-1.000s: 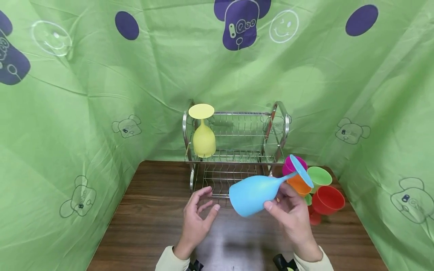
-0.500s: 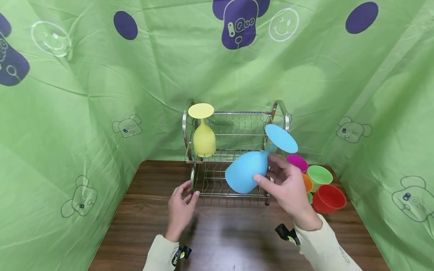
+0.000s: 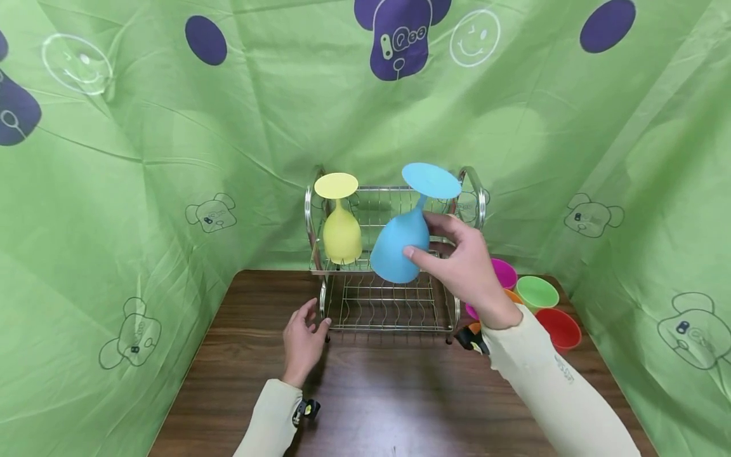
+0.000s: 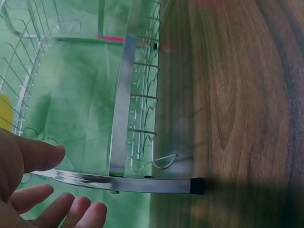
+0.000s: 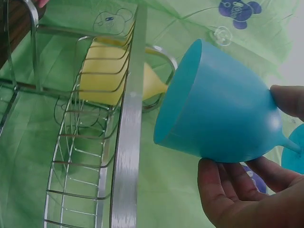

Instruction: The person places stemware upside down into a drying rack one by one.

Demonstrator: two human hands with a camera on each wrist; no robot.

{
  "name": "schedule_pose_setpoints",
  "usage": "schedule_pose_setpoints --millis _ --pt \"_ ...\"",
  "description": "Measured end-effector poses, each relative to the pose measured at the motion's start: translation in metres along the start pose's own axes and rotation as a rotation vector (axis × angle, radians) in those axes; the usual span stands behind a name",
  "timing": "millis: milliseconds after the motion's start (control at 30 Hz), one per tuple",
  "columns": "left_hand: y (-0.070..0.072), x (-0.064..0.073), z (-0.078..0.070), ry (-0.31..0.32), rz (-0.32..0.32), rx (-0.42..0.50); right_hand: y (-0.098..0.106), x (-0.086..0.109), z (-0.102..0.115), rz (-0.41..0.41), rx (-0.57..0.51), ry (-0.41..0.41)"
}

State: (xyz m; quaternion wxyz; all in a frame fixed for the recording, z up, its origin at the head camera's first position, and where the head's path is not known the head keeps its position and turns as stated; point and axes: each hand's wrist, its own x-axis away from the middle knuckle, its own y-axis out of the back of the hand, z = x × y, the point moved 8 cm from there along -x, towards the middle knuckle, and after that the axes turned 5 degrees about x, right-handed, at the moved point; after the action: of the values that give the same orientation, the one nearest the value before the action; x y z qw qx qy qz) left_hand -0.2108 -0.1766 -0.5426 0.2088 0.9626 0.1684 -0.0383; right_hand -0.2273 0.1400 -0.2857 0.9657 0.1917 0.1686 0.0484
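Observation:
A blue plastic goblet (image 3: pixel 396 244) is held in my right hand (image 3: pixel 465 266), tilted with its foot up and its mouth down to the left. The thumb and fingers pinch its bowl near the stem, as the right wrist view shows. The goblet is in front of the upper tier of a two-tier metal dish rack (image 3: pixel 388 329). A yellow goblet (image 3: pixel 342 238) stands upside down at the upper tier's left end. My left hand (image 3: pixel 304 346) is at the rack's front left leg, thumb and relaxed fingers on either side of the metal frame (image 4: pixel 88 179); contact is unclear.
Right of the rack, partly behind my right arm, several goblets stand on the brown wooden table (image 3: pixel 388 393): magenta (image 3: pixel 505 273), light green (image 3: pixel 538 292), red (image 3: pixel 559 327) and an orange one mostly hidden. Green patterned cloth (image 3: pixel 274 127) hangs around the table.
My right hand has carried the blue goblet up and left to the upper tier, turning its foot upward. My left hand has moved left and forward to the rack's front left leg.

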Motion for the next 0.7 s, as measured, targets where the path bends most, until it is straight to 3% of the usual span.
schedule_pose_setpoints --millis 233,400,700 --pt "-0.005 -0.008 0.0 -0.05 -0.021 0.008 -0.012 -0.03 -0.008 0.026 0.004 -0.007" --pt "-0.006 -0.013 -0.001 -0.076 -0.039 0.041 -0.02 -0.044 -0.014 0.036 0.044 -0.024" --pt "-0.006 -0.021 -0.006 -0.101 -0.071 0.01 -0.038 -0.064 -0.021 0.076 0.153 -0.053"
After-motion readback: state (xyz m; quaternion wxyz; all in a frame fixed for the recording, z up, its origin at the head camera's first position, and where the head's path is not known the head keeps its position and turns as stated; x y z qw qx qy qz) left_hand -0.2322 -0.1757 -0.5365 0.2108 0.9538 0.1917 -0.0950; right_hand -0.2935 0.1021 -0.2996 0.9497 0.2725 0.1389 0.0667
